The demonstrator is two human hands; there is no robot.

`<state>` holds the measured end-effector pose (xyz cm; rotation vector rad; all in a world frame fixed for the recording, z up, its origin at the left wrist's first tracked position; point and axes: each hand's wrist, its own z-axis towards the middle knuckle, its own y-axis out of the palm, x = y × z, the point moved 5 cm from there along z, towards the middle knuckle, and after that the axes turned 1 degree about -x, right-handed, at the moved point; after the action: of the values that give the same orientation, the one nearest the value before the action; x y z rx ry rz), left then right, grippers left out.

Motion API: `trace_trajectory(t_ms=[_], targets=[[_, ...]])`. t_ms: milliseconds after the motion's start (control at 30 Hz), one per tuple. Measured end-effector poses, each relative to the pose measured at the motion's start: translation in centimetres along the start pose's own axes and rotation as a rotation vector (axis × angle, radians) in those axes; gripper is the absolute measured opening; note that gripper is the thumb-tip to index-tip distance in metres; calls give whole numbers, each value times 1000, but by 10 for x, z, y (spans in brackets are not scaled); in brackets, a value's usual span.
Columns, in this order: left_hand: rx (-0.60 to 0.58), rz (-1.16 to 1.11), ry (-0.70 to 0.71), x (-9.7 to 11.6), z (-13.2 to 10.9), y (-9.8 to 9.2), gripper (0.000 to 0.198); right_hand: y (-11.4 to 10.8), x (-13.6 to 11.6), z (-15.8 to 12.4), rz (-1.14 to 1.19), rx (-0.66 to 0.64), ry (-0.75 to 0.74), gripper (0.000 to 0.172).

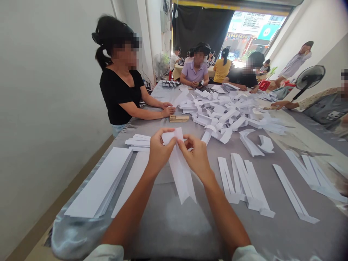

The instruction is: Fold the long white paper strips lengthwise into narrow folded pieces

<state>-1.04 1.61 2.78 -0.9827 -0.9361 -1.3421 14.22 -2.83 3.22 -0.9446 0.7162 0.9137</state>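
Between my two hands is a long white paper strip [181,174], creased along its length, its lower end hanging toward me over the grey cloth. My left hand [162,146] pinches the strip's upper end from the left, thumb on top. From the right, my right hand [196,150] grips the same end, thumb and fingers closed on it; the two thumbs nearly meet. Left of my forearm lies a stack of flat white paper strips [100,181]. Several folded paper strips [244,181] rest right of my right arm.
A large heap of folded white paper pieces [223,108] covers the table's far middle. A wooden block [178,118] sits near a co-worker in black [122,90] at the left. Scissors [310,153] lie at right; a black fan [310,78] stands beyond.
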Motion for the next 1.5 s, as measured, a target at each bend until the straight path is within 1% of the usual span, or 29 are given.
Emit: trace_trajectory(t_ms=[100, 167, 300, 400, 533, 700, 800, 900, 967, 1033, 1100, 1133, 1233, 1300, 1400, 1500], targets=[[-18, -19, 9, 3, -1, 2, 38, -1, 0, 0, -37, 8, -25, 21], [-28, -23, -1, 5, -1, 1, 43, -2, 1, 1, -84, 28, -53, 22], [-8, 1, -1, 4, 0, 0, 53, -2, 3, 2, -213, 93, -135, 28], [-6, -8, 6, 2, -1, 2, 54, 1, 4, 1, -293, 132, -168, 34], [-12, -25, 26, 2, -1, 7, 54, 5, 1, -2, -356, 141, -196, 42], [4, -68, 33, 0, 1, 7, 51, 10, -3, -5, -366, 63, -192, 51], [14, -134, -12, -3, 3, 3, 51, 8, -1, -4, -276, 3, -187, 54], [64, -203, -45, -3, 6, -4, 50, 1, 4, -1, -190, -34, -136, 58], [111, -227, -48, -1, 8, -9, 48, -3, 7, 1, -162, -75, -73, 54], [146, -239, -44, 2, 10, -12, 47, -5, 6, 1, -129, -157, -37, 43], [158, -243, -42, 4, 10, -13, 44, -5, 3, 0, -101, -229, -45, 34], [152, -243, -44, 5, 10, -13, 43, -5, 0, 0, -103, -244, -57, 31], [125, -241, -66, 6, 9, -12, 38, -3, -4, -2, -173, -233, -88, 30], [111, -235, -84, 6, 8, -12, 34, 0, -6, -3, -217, -226, -114, 33], [105, -218, -97, 3, 9, -13, 30, 5, -7, -4, -284, -220, -151, 40], [117, -198, -79, 1, 11, -15, 29, 9, -7, -5, -345, -227, -173, 49]])
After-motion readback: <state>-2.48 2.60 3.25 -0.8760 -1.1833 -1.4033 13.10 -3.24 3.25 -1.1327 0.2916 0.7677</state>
